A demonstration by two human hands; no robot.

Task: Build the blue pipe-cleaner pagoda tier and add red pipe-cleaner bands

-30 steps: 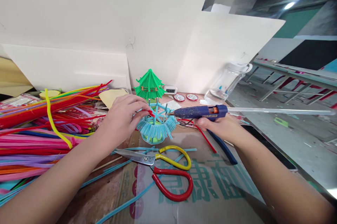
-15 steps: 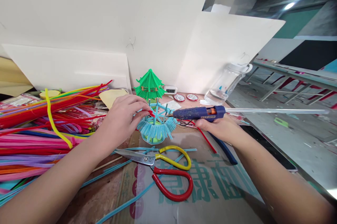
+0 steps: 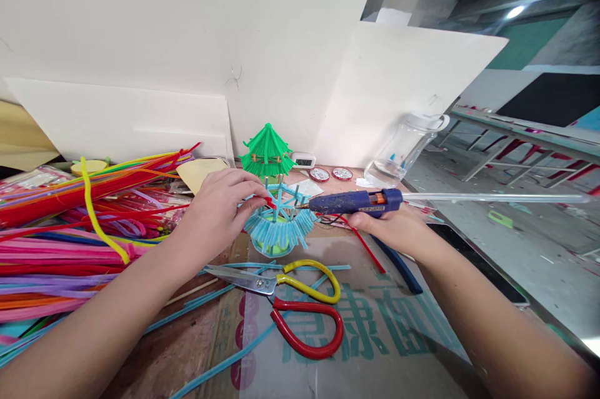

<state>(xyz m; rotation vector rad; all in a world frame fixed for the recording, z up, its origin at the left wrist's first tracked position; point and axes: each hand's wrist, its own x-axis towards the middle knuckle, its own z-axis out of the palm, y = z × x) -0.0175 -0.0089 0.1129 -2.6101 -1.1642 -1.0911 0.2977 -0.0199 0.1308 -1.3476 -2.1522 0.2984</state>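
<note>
My left hand (image 3: pixel 232 202) pinches a short red piece of pipe cleaner (image 3: pixel 270 202) at the left side of a light-blue pipe-cleaner model (image 3: pixel 280 228) with upright posts and a fringed skirt. In my right hand (image 3: pixel 394 227) is a blue hot glue gun (image 3: pixel 356 201), held level, a long clear glue stick (image 3: pixel 492 197) sticking out of its back. Its nozzle points left, close to the posts of the blue model; whether it touches cannot be told. Behind stands a green pipe-cleaner pagoda roof (image 3: pixel 267 152). Scissors (image 3: pixel 300 302) with one yellow and one red handle lie in front.
Bundles of coloured pipe cleaners (image 3: pixel 56 261) cover the left side. Loose blue pipe cleaners lie on the cardboard (image 3: pixel 375 336). A clear water jug (image 3: pixel 403 149), a small digital clock (image 3: pixel 304 159) and a dark phone (image 3: pixel 478 261) are around the work.
The glue gun has shifted very slightly to the right. Otherwise both hands and the models stay in place.
</note>
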